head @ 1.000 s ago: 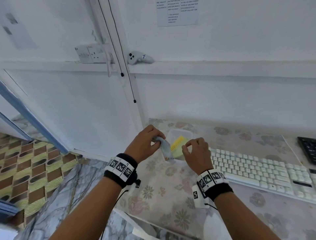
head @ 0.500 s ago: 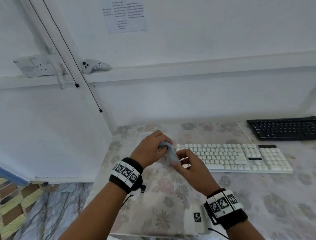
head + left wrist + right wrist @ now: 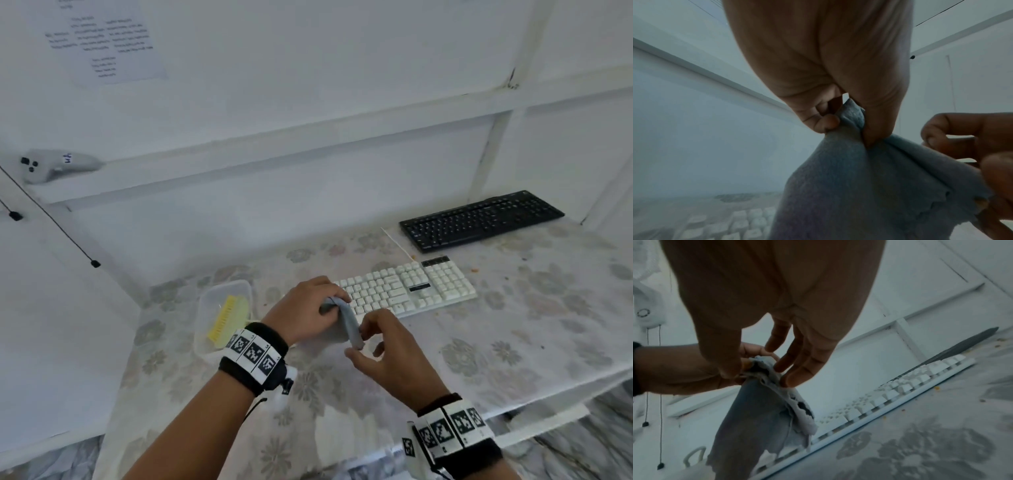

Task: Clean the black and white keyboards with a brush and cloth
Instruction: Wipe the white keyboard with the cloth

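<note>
since a moment ago the hands and cloth have come away from the tub and now sit over the near end of the white keyboard, with the black keyboard now in full view.

the left hand (image 3: 303, 313) pinches the top of the grey-blue cloth (image 3: 347, 320) between thumb and curled fingers, and the cloth hangs down from it in folds. the right hand (image 3: 383, 349) is just below and beside it, fingers loosely spread, with thumb and fingertips nipping the cloth's lower edge. the white keyboard (image 3: 407, 289) lies just beyond both hands; the black keyboard (image 3: 481, 219) is well beyond the right hand, toward the wall. the yellow brush (image 3: 227, 317) lies in a clear plastic tub (image 3: 205, 339) just outside the left wrist.

likely risks: the right hand's light nip could slip, so the cloth drops in a bunch on the keys; a loose trailing corner could also snag a keycap or drag crumbs across.

the table carries a pale flowered cover (image 3: 513, 342) with small orange specks out past the right hand. white panelled walls close it in, with a printed sheet (image 3: 106, 44) above the left hand and a white controller (image 3: 56, 168) on a ledge.
</note>
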